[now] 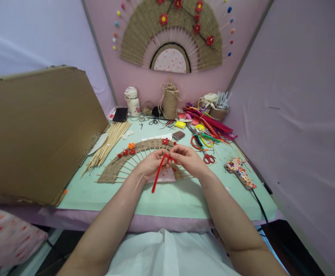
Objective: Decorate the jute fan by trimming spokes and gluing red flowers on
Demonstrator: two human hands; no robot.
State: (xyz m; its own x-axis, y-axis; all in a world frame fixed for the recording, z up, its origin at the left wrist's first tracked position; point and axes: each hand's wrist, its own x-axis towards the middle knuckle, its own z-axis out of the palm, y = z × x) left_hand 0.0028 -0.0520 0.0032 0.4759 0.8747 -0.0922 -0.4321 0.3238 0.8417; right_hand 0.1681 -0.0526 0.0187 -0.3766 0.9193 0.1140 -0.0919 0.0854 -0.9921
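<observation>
Both of my hands meet over a twine-wrapped fan [110, 169] lying on the table. Between the fingers of my left hand [154, 165] and my right hand [186, 157] is a red pipe cleaner [158, 176], bent near the fingertips, its long end hanging down. My left hand is closed on it, and my right thumb and forefinger pinch its bent part. Red flowers [165, 141] and an orange flower [131, 145] decorate the fan's band. My hands hide part of the fan's right side and its spotted cloth centre [167, 176].
Bamboo sticks [107, 147] and a cardboard sheet [41, 134] are at left. Red-handled scissors [208, 158], pliers [195, 142] and pipe cleaners [213, 122] lie right of centre. A patterned glue gun [240, 171] sits far right. Behind stand a twine spool [170, 101] and bottle [132, 102].
</observation>
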